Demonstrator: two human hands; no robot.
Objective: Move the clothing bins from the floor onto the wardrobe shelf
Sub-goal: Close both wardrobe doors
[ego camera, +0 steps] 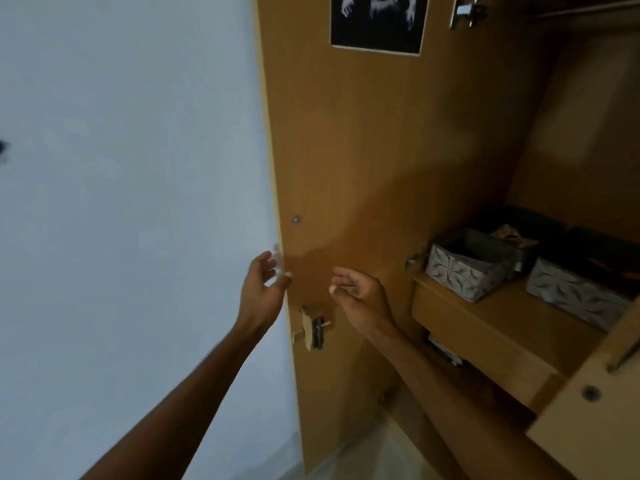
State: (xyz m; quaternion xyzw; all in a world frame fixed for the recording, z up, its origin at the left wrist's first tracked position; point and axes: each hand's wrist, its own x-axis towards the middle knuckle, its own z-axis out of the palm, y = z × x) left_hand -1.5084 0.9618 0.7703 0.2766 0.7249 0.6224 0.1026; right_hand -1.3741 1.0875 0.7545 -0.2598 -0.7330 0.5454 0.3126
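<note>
Two patterned grey fabric clothing bins are sitting on the light wooden wardrobe shelf (491, 327), to the right of the open wooden wardrobe door (363, 168): the nearer bin (464, 268) is resting at the shelf's left end, and the second bin (581, 289) is sitting just beside it further right, with a darker bin (526, 220) showing behind them towards the back. Both appear fully on the shelf, so the moving looks done or nearly so; no bin is showing on the strip of floor visible below the door. The left hand (263, 285) is reaching round the door's outer edge, fingers loosely curled near what looks like a small clear knob (277, 261), though blur is keeping me from telling whether it is actually gripping it. The right hand (360, 292) is hovering in front of the door's inner face, above the metal lock fitting (313, 327), relaxed and holding nothing. The hands are probably placed this way to swing the door shut. A black-and-white picture (379, 22) is stuck near the door's top.
</note>
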